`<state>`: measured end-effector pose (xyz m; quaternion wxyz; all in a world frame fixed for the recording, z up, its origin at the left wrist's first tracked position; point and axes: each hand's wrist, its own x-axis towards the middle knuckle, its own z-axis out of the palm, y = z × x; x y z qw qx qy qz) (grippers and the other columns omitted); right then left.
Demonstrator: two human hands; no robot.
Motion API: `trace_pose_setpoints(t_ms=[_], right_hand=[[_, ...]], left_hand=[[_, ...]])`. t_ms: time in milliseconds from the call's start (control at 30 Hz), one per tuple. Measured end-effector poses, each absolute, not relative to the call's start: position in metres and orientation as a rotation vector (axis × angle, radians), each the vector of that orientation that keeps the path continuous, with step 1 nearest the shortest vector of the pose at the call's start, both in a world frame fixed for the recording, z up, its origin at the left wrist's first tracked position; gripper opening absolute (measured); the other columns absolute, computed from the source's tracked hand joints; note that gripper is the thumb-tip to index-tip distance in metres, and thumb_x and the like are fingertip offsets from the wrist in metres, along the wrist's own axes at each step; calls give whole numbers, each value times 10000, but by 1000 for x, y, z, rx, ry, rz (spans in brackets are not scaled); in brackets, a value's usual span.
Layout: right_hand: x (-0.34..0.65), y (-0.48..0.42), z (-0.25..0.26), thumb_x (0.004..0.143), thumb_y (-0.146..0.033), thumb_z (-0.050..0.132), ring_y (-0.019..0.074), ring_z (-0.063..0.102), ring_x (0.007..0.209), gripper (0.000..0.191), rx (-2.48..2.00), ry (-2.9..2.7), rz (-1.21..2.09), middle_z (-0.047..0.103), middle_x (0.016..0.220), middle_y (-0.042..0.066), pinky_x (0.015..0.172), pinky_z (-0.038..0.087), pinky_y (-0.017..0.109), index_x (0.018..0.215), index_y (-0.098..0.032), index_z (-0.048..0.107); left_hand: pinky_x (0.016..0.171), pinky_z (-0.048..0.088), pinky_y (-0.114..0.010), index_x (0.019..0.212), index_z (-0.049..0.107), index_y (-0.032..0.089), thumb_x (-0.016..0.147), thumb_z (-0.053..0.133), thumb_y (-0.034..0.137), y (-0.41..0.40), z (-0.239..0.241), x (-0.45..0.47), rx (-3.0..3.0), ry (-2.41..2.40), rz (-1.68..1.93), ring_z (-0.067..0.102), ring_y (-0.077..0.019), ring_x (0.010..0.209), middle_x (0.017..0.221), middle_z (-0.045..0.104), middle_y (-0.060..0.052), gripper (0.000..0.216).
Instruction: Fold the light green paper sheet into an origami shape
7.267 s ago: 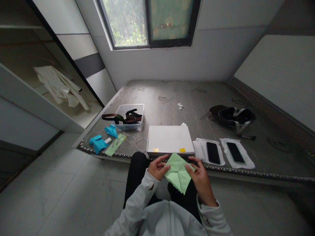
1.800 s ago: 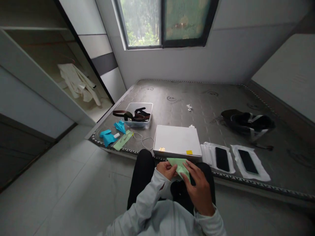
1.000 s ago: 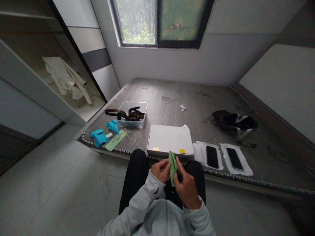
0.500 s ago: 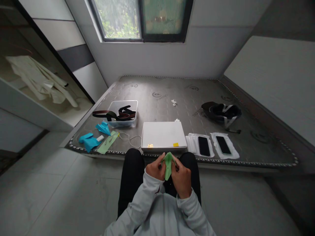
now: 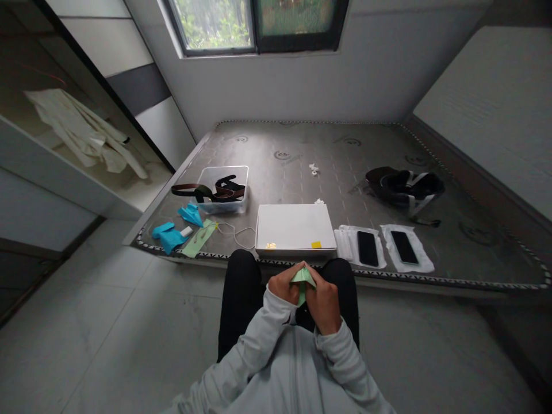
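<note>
Between my two hands, above my lap, is a folded piece of green paper [image 5: 303,277]. My left hand [image 5: 284,284] pinches its left side, and my right hand [image 5: 323,299] grips the right side. The fingertips of both hands meet at the paper's top edge. Part of the paper is hidden behind my fingers. Just beyond my knees lies a flat white box [image 5: 294,225] with a small yellow sticker on its front part.
Left on the mattress [image 5: 276,135] are a clear plastic bin [image 5: 245,192] with belts [image 5: 215,192], folded blue paper pieces [image 5: 172,237], a green paper strip [image 5: 199,240] and a white cord [image 5: 235,233]. To the right lie two phones [image 5: 367,248] on white sheets and a dark cap [image 5: 388,184].
My hands have drawn closer together at the top of the green paper, and its shape has changed to a wider fold. The view has shifted slightly.
</note>
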<state>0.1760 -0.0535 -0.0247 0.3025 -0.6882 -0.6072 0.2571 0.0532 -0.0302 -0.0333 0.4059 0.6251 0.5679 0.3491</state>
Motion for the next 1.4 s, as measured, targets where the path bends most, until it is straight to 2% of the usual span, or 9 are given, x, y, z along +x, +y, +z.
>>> trace_pose_setpoints(t_ms=[267,400,567,700,800,900,1067,1233,1400], right_hand=[[183,-53,-23,704,-111,446,156,658,726,320,-1595,-1318,864,721,893,43,630,460,209,971,-184,606],[186,-52,-26,665,-122,416,139,573,630,380,-1586,-1208,960,697,877,40,533,398,205,956,-166,656],[193,-52,-28,650,-110,413,137,556,620,463,-1564,-1189,1039,695,886,46,537,414,214,1026,-154,678],[203,-53,-24,730,-116,500,210,591,1071,400,-1339,-1338,1187,637,1146,77,875,491,282,1088,-187,663],[209,-55,-20,780,-180,592,238,510,1224,422,-1233,-1384,1307,543,1302,97,962,476,318,1200,-215,612],[214,-55,-20,796,-245,644,237,557,1172,452,-1193,-1389,1369,545,1303,104,954,491,330,1245,-229,594],[218,-52,-23,836,-351,633,234,602,1076,278,-1291,-1442,1206,647,1140,98,895,508,327,1067,-220,715],[212,-48,-21,860,-416,591,233,636,937,295,-1375,-1369,1178,685,1037,115,825,508,328,880,-168,749],[201,-46,-22,772,-430,694,207,654,791,388,-1370,-1030,1273,686,821,67,711,530,298,1048,-165,634]], left_hand=[[926,566,-253,829,759,202,676,629,142,-22,-35,47,1246,1392,1095,677,-163,1047,1180,685,-54,209],[813,562,-197,676,730,134,628,643,141,-18,-39,47,1024,1253,1071,690,-149,965,1128,704,-102,100],[513,411,-124,788,741,100,626,615,198,-13,-37,41,909,1138,817,562,-46,536,739,743,-56,227],[613,435,-144,831,761,117,620,615,223,-10,-32,33,926,1070,839,597,-78,662,780,745,-53,278],[692,453,-168,900,759,131,591,645,234,-8,-28,27,916,981,797,612,-103,749,862,747,-51,344],[666,430,-170,969,745,133,565,650,224,-6,-27,22,922,929,767,587,-96,732,911,743,-49,425],[674,444,-165,1045,722,133,564,753,373,-6,-27,20,940,873,764,603,-105,759,981,736,-67,537],[647,483,-176,864,767,131,619,701,604,-7,-31,25,997,1074,794,625,-105,692,826,758,-66,536],[541,502,-150,1093,665,133,561,765,587,-10,-28,34,834,1132,909,650,-93,599,802,760,-78,706]])
